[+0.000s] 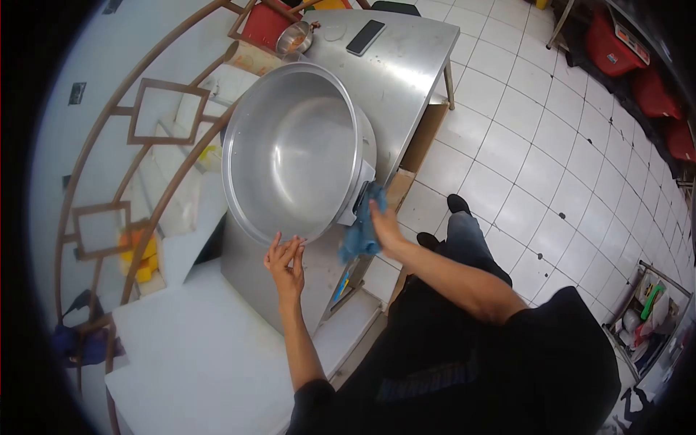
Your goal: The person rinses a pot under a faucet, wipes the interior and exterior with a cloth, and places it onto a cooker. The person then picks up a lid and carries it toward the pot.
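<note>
A large aluminium pot, its inside bare, stands on the steel table. My right hand is closed around a blue cloth, which lies against the pot's side handle. Part of the handle is hidden behind the cloth. At the pot's near rim is my left hand, its fingers stretched out and apart, with the fingertips at or touching the rim. Nothing shows in that hand.
A phone and a small metal bowl lie beyond the pot. A white board or surface is at lower left, beside a brown metal frame. Red bins stand at the right on the tiled floor.
</note>
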The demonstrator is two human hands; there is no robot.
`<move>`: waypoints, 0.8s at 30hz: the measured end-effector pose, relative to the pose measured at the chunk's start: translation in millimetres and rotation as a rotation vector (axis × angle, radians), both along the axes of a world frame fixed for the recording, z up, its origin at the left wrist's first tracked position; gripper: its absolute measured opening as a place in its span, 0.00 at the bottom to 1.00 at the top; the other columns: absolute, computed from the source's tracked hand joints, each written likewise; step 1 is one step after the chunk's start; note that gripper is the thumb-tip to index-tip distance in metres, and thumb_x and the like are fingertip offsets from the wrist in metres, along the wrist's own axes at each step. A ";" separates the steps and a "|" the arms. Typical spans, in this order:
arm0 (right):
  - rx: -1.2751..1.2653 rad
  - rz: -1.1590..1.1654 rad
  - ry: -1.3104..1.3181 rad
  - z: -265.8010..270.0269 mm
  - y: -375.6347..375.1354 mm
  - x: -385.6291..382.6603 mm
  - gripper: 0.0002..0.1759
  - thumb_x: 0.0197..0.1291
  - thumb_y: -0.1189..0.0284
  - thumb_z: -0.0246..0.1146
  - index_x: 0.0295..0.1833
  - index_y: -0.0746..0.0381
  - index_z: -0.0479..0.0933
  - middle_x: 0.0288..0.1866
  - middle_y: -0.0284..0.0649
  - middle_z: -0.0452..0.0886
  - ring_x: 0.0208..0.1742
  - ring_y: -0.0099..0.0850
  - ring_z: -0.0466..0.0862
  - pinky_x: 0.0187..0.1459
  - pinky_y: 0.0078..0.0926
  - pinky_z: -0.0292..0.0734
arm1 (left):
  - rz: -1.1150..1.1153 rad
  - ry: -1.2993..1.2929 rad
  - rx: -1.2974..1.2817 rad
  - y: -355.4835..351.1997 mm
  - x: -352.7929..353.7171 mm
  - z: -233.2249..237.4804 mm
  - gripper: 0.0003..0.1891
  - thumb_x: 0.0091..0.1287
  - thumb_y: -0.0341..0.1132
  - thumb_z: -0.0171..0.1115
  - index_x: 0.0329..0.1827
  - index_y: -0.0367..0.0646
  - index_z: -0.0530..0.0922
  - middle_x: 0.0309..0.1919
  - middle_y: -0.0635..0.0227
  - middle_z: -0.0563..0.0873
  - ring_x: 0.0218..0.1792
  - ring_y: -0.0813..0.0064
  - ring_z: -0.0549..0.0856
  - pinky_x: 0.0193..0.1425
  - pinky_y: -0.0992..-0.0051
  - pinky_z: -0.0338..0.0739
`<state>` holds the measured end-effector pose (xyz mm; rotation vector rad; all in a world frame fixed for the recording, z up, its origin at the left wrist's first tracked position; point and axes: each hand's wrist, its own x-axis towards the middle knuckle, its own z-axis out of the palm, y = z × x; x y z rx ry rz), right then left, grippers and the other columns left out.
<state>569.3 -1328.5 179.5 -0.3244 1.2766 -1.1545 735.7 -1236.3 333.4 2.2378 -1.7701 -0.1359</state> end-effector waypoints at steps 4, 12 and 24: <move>-0.030 0.156 -0.282 33.1 -71.8 -104.8 0.24 0.77 0.55 0.52 0.57 0.67 0.77 0.47 0.38 0.83 0.51 0.25 0.79 0.55 0.22 0.72 | 0.051 -0.044 0.029 1.5 -10.0 8.4 0.12 0.69 0.33 0.66 0.54 0.54 0.88 0.48 0.72 0.90 0.73 0.63 0.71 0.75 0.56 0.50; -0.246 0.406 -0.014 -1.5 -151.8 -22.4 0.29 0.78 0.53 0.49 0.60 0.70 0.75 0.50 0.41 0.81 0.51 0.30 0.77 0.57 0.29 0.71 | 0.136 0.161 0.087 0.6 -9.9 14.8 0.09 0.67 0.31 0.68 0.48 0.52 0.90 0.58 0.68 0.87 0.76 0.54 0.64 0.77 0.52 0.52; 0.274 1.645 -0.032 33.6 -14.5 -123.8 0.37 0.75 0.46 0.50 0.69 0.70 0.69 0.61 0.51 0.79 0.59 0.38 0.80 0.62 0.40 0.75 | 1.256 0.747 -0.478 18.8 -199.3 -45.6 0.31 0.69 0.46 0.68 0.70 0.39 0.72 0.69 0.53 0.74 0.69 0.58 0.74 0.73 0.63 0.65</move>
